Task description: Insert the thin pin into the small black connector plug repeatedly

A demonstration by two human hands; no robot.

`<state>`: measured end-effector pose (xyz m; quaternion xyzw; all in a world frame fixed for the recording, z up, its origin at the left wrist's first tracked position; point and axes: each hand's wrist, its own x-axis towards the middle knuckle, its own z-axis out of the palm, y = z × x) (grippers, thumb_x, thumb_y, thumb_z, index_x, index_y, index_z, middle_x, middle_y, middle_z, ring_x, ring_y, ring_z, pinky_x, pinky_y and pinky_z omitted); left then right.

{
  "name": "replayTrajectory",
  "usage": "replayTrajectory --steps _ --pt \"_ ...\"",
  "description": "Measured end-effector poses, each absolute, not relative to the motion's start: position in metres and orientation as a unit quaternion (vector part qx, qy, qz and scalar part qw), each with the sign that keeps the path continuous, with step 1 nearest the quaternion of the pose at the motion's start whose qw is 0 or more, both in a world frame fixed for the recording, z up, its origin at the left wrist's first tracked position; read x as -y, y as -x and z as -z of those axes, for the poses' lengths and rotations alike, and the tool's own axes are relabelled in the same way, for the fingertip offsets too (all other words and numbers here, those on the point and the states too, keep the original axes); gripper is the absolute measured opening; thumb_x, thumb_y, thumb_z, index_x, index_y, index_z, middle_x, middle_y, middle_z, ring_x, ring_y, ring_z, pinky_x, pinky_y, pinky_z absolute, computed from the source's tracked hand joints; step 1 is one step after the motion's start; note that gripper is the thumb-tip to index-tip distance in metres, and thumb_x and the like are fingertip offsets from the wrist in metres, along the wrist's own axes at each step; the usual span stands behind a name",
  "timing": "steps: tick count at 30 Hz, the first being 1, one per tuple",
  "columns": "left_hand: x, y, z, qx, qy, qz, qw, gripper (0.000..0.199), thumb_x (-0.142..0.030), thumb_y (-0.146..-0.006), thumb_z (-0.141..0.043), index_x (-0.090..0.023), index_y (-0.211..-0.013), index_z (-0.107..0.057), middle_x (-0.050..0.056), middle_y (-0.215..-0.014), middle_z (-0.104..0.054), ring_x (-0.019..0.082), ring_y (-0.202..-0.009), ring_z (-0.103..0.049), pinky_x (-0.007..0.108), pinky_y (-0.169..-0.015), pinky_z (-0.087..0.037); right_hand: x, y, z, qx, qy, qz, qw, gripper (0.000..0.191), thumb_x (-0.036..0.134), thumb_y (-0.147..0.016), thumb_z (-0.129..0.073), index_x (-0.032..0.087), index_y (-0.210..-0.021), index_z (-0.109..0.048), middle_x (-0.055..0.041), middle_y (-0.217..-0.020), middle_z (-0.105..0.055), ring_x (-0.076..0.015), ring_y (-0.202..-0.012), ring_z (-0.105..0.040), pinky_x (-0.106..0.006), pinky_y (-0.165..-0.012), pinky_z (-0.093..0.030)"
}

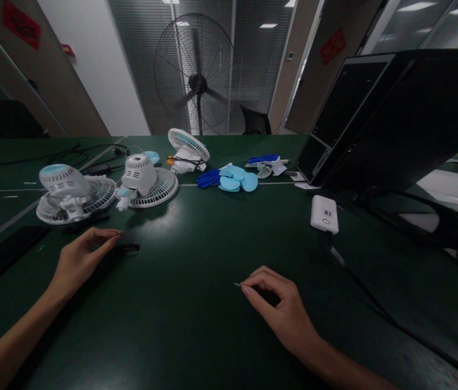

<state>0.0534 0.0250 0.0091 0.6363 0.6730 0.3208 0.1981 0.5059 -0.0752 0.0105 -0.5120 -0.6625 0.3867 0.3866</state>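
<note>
My left hand (84, 254) hovers over the left part of the table with thumb and forefinger pinched together. A tiny bit of something shows at its fingertips, too small to make out. Just beyond and beneath it lies a small black object (131, 247). My right hand (275, 298) is at the front centre, its thumb and fingers closed on a short, thin, pale needle-like piece (236, 284) that points left. The two hands are well apart. Nearest beyond my left hand are two small white fans lying face down, a left one (66, 187) and a right one (139, 176).
A third white fan (186, 154), light-blue fan blades (237, 179) and blue-and-white gloves (267, 162) lie farther back on the green table (196, 233). At right are a white box with a cable (324, 214) and a large black case (379, 119). A dark flat slab (1, 257) lies at left.
</note>
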Motion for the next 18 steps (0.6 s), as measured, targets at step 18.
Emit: replayTrajectory --steps 18 --pt "-0.019 -0.074 -0.018 -0.670 -0.631 -0.270 0.285 0.064 -0.076 -0.075 -0.073 -0.026 -0.115 -0.080 0.006 -0.128 -0.076 0.034 -0.122 -0.068 0.045 -0.110 -0.051 0.074 -0.506 -0.010 0.671 0.510 -0.381 0.380 0.014 0.027 -0.100 -0.065 0.024 -0.094 -0.078 -0.0033 -0.092 -0.074 -0.0197 -0.084 -0.068 -0.033 -0.072 -0.049"
